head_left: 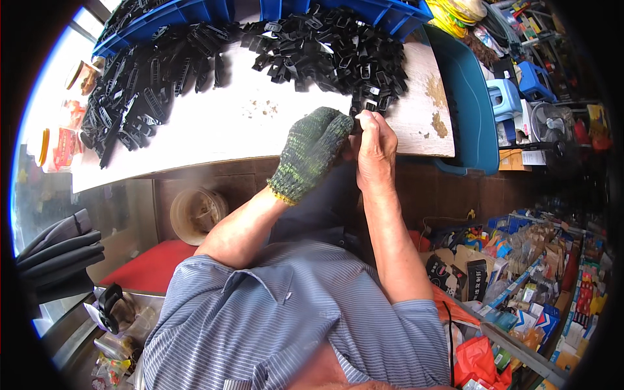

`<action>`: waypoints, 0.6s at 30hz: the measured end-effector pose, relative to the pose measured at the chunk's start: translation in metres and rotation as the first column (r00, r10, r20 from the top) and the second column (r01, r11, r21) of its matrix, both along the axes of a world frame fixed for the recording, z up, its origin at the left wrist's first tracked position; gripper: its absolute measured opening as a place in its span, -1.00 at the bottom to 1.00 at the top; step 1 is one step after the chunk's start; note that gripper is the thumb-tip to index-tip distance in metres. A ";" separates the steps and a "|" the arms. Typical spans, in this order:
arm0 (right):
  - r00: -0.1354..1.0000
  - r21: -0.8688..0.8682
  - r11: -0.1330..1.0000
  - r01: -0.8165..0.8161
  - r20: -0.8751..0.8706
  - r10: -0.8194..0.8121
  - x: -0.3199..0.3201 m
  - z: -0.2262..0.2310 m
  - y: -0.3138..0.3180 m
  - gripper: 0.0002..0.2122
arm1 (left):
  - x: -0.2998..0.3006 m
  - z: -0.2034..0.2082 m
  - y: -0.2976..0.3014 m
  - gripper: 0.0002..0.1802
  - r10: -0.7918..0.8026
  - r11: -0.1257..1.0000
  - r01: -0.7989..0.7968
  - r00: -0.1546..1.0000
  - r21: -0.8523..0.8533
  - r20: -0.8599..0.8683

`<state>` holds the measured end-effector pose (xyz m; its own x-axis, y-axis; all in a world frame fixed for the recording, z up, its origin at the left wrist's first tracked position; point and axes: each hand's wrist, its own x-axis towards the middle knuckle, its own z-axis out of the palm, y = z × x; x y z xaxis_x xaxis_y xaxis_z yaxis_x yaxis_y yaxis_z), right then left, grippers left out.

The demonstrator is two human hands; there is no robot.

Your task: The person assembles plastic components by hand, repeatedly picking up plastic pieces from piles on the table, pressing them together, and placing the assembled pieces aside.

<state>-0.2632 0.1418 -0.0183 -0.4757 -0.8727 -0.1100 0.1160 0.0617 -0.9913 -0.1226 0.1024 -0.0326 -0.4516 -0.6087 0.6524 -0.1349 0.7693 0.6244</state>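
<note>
My left hand (pixel 313 148) wears a dark green knitted glove with a yellow cuff. It is closed, its fingertips meeting those of my bare right hand (pixel 376 148) at the table's front edge. Between them shows a small black plastic part (pixel 355 125), mostly covered by the fingers. My right thumb and forefinger pinch it from the right side. Just beyond the hands lies a heap of short black plastic pieces (pixel 331 55). Another heap, of long slotted black pieces (pixel 153 81), spreads over the left of the white table (pixel 227 130).
Blue bins (pixel 185 18) stand along the table's far side. A teal tub (pixel 465 97) is at the right end, with blue stools (pixel 504 97) beyond it. A round bucket (pixel 198 213) sits below the table, near a red seat (pixel 149 268). Packed shelves (pixel 533 305) fill the lower right.
</note>
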 end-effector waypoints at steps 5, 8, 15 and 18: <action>1.000 -0.012 1.000 0.018 0.021 -0.018 0.004 0.009 0.004 -0.68 | -0.006 -0.002 -0.002 -0.54 0.047 0.995 -0.041 0.996 -0.092 0.070; 0.993 -0.057 0.992 0.114 0.021 -0.113 0.002 -0.004 0.001 -0.69 | 0.001 -0.002 0.001 -0.69 0.024 1.000 -0.024 1.000 -0.012 0.009; 0.988 -0.062 0.990 0.126 0.097 -0.119 0.006 -0.003 0.000 -0.69 | 0.015 0.007 0.000 -0.79 -0.032 0.867 0.062 0.997 0.494 -0.068; 0.993 -0.029 0.994 0.103 0.067 -0.101 0.001 -0.008 -0.001 -0.76 | 0.013 -0.007 -0.005 -0.58 0.015 0.984 -0.027 0.998 0.178 0.069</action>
